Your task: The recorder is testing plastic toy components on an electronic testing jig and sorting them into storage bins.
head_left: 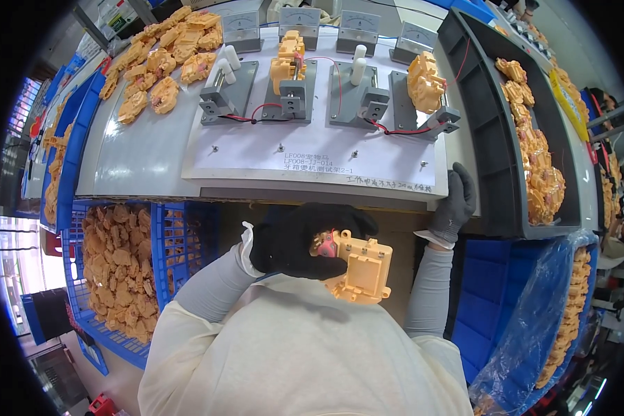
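Note:
My left hand (pixel 295 239), in a black glove, grips an orange plastic gear housing (pixel 365 269) in front of my body. A pinkish-red part and a thin red wire show on the housing beside my fingers. My right hand (pixel 456 204), in a dark grey glove, lies against the right edge of a white test board (pixel 243 161), fingers stretched out and holding nothing visible. Grey fixtures stand in a row on that board. One orange housing (pixel 289 66) sits on the second fixture from the left, and another housing (pixel 426 83) on the rightmost.
Analog meters (pixel 300 22) line the back of the board. Many loose housings (pixel 180 41) are heaped at the back left. A blue crate (pixel 158 267) full of housings stands at lower left. At right are a grey bin (pixel 482 90) and a blue, plastic-lined crate (pixel 478 298), both with housings.

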{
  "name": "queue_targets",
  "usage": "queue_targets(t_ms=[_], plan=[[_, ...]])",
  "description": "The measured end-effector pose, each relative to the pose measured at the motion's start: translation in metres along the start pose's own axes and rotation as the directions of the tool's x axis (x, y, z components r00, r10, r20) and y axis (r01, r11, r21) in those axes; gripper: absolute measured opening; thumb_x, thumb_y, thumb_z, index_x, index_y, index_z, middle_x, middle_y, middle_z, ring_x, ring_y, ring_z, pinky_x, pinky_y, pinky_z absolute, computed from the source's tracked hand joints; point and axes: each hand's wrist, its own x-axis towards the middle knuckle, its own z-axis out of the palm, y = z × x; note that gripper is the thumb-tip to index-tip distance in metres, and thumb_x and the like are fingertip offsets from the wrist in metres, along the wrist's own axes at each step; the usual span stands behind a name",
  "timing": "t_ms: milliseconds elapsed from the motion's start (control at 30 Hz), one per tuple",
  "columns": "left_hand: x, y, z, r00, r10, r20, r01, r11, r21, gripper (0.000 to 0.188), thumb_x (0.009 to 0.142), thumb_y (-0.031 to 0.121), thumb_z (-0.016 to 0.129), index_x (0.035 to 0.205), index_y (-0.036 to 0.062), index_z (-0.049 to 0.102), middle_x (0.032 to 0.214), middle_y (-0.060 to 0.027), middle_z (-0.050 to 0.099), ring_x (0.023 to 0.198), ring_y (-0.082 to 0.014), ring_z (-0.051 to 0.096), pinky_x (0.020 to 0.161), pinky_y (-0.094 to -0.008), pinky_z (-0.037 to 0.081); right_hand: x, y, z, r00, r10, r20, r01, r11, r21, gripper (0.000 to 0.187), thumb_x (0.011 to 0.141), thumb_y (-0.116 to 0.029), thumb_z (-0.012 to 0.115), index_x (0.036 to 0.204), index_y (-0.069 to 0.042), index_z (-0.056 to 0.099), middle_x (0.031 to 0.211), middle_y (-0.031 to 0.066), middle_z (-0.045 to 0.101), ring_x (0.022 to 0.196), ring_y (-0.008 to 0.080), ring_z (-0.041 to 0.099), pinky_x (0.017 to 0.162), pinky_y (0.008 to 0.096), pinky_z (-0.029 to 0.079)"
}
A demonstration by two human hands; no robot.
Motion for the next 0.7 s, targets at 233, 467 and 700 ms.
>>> queue_targets(t_ms=[233,467,700], plan=[[-0.001,-0.001,-0.001,0.999,0.055,-0.001,-0.055,0.998,0.013,0.031,0.073,0.014,0.070,0.098,0.0025,0.054,0.111,-0.0140,0.057,0.098,-0.0220,0.058,0.085,-0.0333,0.045,0.000,0.000,0.000,1.000,0.001,0.013,-0.001,1.000,-0.019,0.022,0.086,-0.006,0.055,0.106,0.003,0.059,0.094,0.0078,0.061,0.084,0.0120,0.057,0.077,0.0233,0.047],[-0.001,-0.003,-0.003,0.998,0.065,-0.003,-0.065,0.997,0.052,0.033,0.073,0.014,0.070,0.099,0.0024,0.054,0.111,-0.0140,0.057,0.098,-0.0225,0.058,0.085,-0.0337,0.045,0.004,-0.002,-0.003,0.996,0.005,0.093,-0.004,1.000,-0.013,0.027,0.085,-0.007,0.057,0.110,0.004,0.058,0.099,0.0090,0.060,0.094,0.0153,0.056,0.081,0.0264,0.046],[0.024,0.008,-0.006,0.992,0.122,-0.019,-0.119,0.984,0.133,0.044,0.070,0.013,0.071,0.110,0.0037,0.054,0.127,-0.0178,0.047,0.114,-0.0257,0.050,0.094,-0.0382,0.039,0.008,-0.033,0.019,0.830,-0.166,0.533,0.486,0.684,-0.544,0.044,0.073,-0.004,0.065,0.116,0.001,0.055,0.117,0.0109,0.051,0.106,0.0192,0.052,0.090,0.0304,0.043]])
